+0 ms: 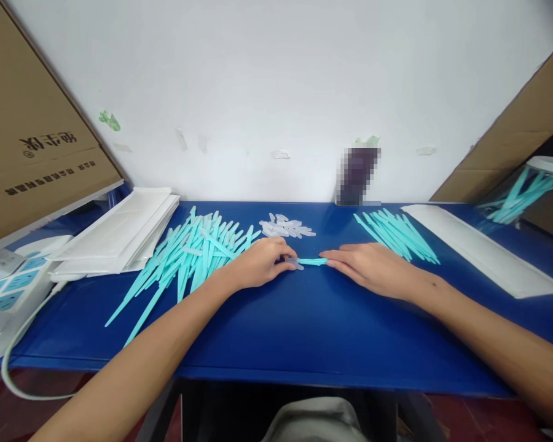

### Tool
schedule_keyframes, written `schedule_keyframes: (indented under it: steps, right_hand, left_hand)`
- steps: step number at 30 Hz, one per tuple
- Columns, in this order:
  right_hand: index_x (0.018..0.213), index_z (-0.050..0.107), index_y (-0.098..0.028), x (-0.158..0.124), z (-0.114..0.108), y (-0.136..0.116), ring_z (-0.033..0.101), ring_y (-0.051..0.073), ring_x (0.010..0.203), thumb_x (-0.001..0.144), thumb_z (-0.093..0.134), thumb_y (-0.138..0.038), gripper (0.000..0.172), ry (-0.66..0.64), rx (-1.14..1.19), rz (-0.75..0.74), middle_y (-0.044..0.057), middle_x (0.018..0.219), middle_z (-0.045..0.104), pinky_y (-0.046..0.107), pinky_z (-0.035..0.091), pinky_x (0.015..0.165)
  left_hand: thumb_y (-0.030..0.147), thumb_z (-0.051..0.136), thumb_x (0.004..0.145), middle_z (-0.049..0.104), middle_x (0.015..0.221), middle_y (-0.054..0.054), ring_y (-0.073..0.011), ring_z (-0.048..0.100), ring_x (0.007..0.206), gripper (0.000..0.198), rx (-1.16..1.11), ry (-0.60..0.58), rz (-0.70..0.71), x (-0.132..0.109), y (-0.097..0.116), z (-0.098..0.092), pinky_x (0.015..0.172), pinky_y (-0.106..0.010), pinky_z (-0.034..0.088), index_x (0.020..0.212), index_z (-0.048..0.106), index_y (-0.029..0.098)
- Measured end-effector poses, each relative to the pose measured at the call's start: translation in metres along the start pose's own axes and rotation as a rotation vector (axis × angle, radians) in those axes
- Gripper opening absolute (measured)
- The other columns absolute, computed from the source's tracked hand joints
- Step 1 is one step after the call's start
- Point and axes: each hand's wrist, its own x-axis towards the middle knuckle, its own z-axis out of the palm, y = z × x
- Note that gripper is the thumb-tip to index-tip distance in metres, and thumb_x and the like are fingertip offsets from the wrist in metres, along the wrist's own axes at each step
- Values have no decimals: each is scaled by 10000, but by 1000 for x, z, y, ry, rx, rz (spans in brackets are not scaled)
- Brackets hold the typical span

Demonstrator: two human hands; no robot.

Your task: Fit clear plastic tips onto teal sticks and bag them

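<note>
My left hand (pixel 270 261) is closed, fingertips pinching a small clear plastic cap (pixel 295 263) at the left end of a few slim turquoise plastic sticks (pixel 313 261). The fingers hide part of the cap, and how far it covers the sticks I cannot tell. My right hand (pixel 368 264) grips the other end of these sticks between thumb and fingers. Behind my left hand lies a small heap of clear caps (pixel 288 228). A large loose pile of turquoise sticks (pixel 203 245) spreads to the left, and a neater row of sticks (pixel 399 233) lies beyond my right hand.
White padded envelopes (pixel 115 227) are stacked at left, beside a power strip (pixel 16 285) with a white cable. Another flat white envelope (pixel 483 252) lies at right. A clear tub (pixel 525 190) holds more sticks. Cardboard boxes flank the blue table (pixel 313 337); a blurred-out phone-like object leans on the wall.
</note>
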Motion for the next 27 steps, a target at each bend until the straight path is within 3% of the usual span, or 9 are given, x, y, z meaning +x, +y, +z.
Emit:
schedule_keyframes:
  steps: [4,10,19,27]
  right_hand:
    - [1329,684,-259,-1,0,1,725,238,799,1095,289,-446,495,3,38,-9,88,969,777,326,490,654]
    - [1321,693,-263,-1,-2,-1,720,237,779,1084,314,-457,487,8,70,-21,85,949,784,332,505,675]
    - [1351,701,-239,-1,-7,-3,755,273,943,1089,298,-453,526,-51,105,4,100,1154,792,390,570,759]
    - [1469,608,-269,-4,-6,0,738,264,844,1072,360,-444,500,-56,132,-51,96,1046,797,367,546,696]
  left_hand:
    - [332,684,956,698,937,-50,-173,632,830,179,-75,6,-20,4,-2,1,771,-302,473,1041,756,192]
    - [356,763,874,687,806,-13,-136,594,710,192,-271,-90,-120,12,-4,-4,648,-263,434,936,758,174]
    - [332,761,871,713,810,-24,-138,601,711,170,-284,-35,-132,9,-1,-2,648,-267,446,932,778,174]
    - [257,773,859,724,794,-20,-133,600,698,97,-297,11,-122,8,1,-1,664,-267,448,911,790,176]
